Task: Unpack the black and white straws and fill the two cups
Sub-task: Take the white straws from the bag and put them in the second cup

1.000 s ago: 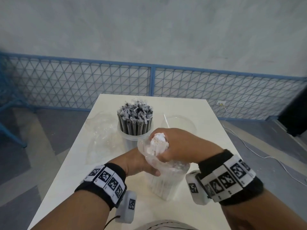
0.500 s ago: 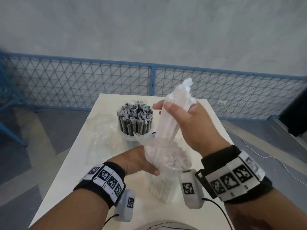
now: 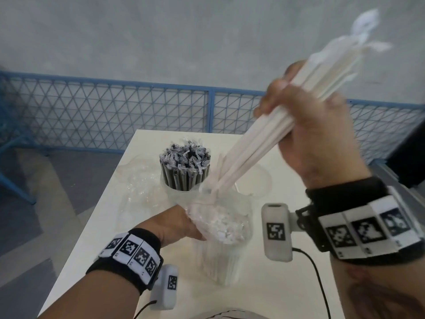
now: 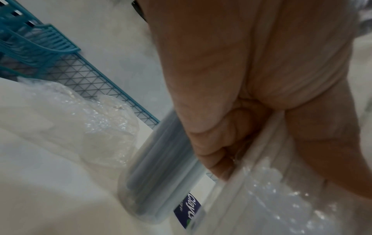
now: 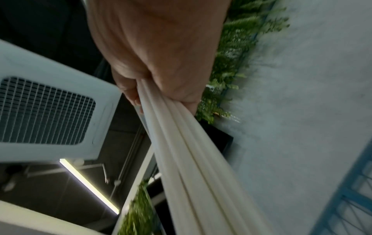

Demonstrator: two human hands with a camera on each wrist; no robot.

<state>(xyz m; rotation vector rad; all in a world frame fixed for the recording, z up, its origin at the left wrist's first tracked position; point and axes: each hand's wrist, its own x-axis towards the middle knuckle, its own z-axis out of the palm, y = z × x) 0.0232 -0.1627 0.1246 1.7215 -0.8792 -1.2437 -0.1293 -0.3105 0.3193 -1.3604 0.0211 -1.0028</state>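
Straws first: we have a bunch of white straws (image 3: 264, 137) gripped in our right hand (image 3: 315, 134), fingers and thumb curled tight round the middle of the bunch, raised well above the desk (image 3: 276, 295) and tilted up to the right. Their lower tips are just at the mouth of the clear plastic bag (image 3: 218, 222), upper wrapper ends blurred. Our left hand (image 3: 177, 224) holds the bag by its side near the top, fingers curled round the plastic and the white straws left inside; the bag stands upright on the desk. The left wrist view shows the same grip, blurred (image 4: 231, 127). Black straws (image 3: 185, 166) stand upright, packed in a clear cup (image 3: 170, 192) just behind the bag. Second clear cup (image 3: 259, 183) sits to the right of it, partly hidden behind the white bunch; we cannot tell what it holds. Crumpled empty plastic wrap (image 3: 140, 187) lies on the desk left of the black straws. Blue mesh fence (image 3: 115, 111) runs behind the desk.
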